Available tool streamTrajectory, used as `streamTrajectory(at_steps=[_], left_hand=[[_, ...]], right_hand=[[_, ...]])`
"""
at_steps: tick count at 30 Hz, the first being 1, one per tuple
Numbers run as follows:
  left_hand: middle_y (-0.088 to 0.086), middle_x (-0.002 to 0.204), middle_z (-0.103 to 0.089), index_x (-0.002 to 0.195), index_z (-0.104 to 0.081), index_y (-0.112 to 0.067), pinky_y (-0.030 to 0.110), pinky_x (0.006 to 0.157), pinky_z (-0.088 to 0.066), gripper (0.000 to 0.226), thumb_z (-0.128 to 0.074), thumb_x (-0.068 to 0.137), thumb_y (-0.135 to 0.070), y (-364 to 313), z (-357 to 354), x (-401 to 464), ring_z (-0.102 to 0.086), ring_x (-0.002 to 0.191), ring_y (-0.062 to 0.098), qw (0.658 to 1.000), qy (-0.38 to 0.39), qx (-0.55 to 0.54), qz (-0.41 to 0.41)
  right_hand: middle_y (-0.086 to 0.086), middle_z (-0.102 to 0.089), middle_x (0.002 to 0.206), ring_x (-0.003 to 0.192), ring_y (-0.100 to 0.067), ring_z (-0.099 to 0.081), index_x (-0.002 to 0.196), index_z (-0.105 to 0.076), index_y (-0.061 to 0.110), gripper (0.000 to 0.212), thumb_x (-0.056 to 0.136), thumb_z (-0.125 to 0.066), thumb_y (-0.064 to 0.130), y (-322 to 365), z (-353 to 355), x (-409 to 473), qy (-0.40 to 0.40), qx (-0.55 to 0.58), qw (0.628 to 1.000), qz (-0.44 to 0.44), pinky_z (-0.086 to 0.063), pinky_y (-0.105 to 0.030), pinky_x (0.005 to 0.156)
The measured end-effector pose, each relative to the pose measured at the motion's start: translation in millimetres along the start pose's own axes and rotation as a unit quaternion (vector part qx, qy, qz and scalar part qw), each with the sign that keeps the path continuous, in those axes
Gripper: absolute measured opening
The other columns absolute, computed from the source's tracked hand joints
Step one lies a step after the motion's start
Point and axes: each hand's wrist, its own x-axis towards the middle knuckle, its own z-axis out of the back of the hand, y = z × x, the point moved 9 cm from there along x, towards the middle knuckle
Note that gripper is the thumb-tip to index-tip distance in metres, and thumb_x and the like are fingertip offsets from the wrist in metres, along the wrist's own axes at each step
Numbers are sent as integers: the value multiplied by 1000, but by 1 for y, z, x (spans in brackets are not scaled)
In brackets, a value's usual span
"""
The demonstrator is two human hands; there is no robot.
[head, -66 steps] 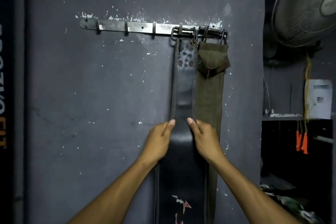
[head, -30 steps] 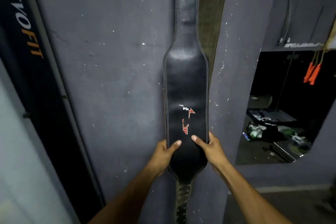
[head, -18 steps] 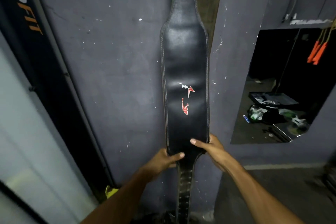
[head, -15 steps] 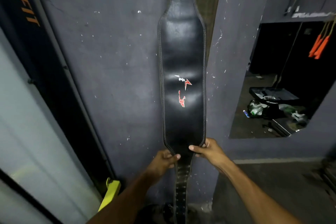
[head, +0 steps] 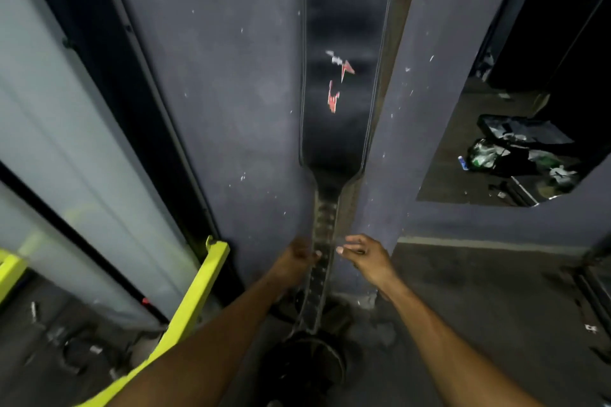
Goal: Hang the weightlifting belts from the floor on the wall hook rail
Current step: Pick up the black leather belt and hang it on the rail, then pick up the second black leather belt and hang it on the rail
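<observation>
A long black leather belt [head: 340,129] with a red and white logo hangs flat against the grey wall, its top out of frame. Its narrow punched strap [head: 325,225] runs down to the floor. A sliver of an olive belt [head: 398,20] shows behind its right edge. My left hand [head: 296,259] pinches the strap's left edge low down, thumb on the front. My right hand [head: 365,254] sits just right of the strap with fingers spread, the fingertips close to it. The hook rail is out of view.
A dark round object [head: 307,363] lies on the floor under the strap's end. A yellow metal bar [head: 198,291] slants at the lower left beside a frosted glass panel [head: 66,142]. A wall opening [head: 515,155] at the right shows floor clutter.
Both hands slid down the black belt from its wide part to the narrow strap near the floor, and my view tilted down with them. My right hand's fingers have come apart.
</observation>
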Motion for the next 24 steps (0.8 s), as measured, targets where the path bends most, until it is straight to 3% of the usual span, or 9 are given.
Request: streamTrajectory(at_steps=[2,5,7,9,11,13,18,21,24], left_hand=[[-6,75,-60,72,-58,-26,26,76,-48,36,-68,96,-1,31,-4,-13,-61,68,-5,999,-25,-20,24],[3,90,-71,79,-69,-24,42,96,-53,12,-80,80,-30,86,-8,-39,-66,92,20,993,-45,-66,91],[4,102,-75,88,-74,-24,42,103,-51,35,-79,64,-50,147,-14,-43,-67,105,22,986,-45,-86,138],[7,104,-74,92,-72,-24,40,100,-52,44,-79,62,-56,172,-13,-61,-66,103,20,980,-54,-65,182],[7,97,-70,94,-68,-17,29,90,-51,24,-82,82,-32,168,-9,-83,-62,94,18,976,-63,-63,201],[4,89,-65,93,-64,-13,14,74,-48,10,-74,93,-13,181,-3,-87,-58,82,10,973,-69,-54,212],[2,74,-59,89,-72,-3,23,71,-43,14,-70,96,-16,223,11,-75,-57,70,8,971,-32,-25,236],[0,68,-57,74,-64,-13,21,63,-46,25,-68,98,-16,241,15,-64,-58,57,0,968,9,-42,245],[3,70,-63,68,-67,-23,31,74,-48,22,-72,86,-34,266,16,-50,-61,70,18,959,31,-54,276]], right_hand=[[-4,-76,116,106,-23,-73,118,-69,19,37,86,-85,30,-30,-11,-8,3,-9,1000,-23,-57,-35,91],[-2,-77,106,99,-21,-75,111,-70,21,31,86,-85,29,-73,-34,-22,28,-15,998,-61,-60,-40,96],[-6,-77,105,92,-22,-76,115,-70,13,35,87,-84,27,-101,-51,-31,49,-6,994,-96,-61,-42,95],[-10,-76,104,85,-22,-75,123,-68,5,40,90,-82,24,-121,-66,-40,65,-4,990,-125,-59,-34,82],[-13,-73,102,80,-20,-71,125,-65,4,39,94,-78,22,-131,-77,-48,79,-9,987,-143,-52,-28,71],[-14,-73,109,85,-22,-71,127,-63,6,38,95,-76,22,-138,-83,-49,90,-20,984,-155,-51,-26,71],[-18,-74,118,92,-26,-72,126,-63,6,37,96,-75,26,-154,-93,-32,81,-51,979,-182,-52,-24,69],[-16,-75,113,93,-30,-75,121,-66,8,34,95,-76,28,-169,-100,-20,74,-76,973,-205,-55,-31,75],[-11,-77,105,94,-28,-76,116,-70,10,33,92,-80,31,-187,-109,-8,75,-119,967,-212,-60,-45,95]])
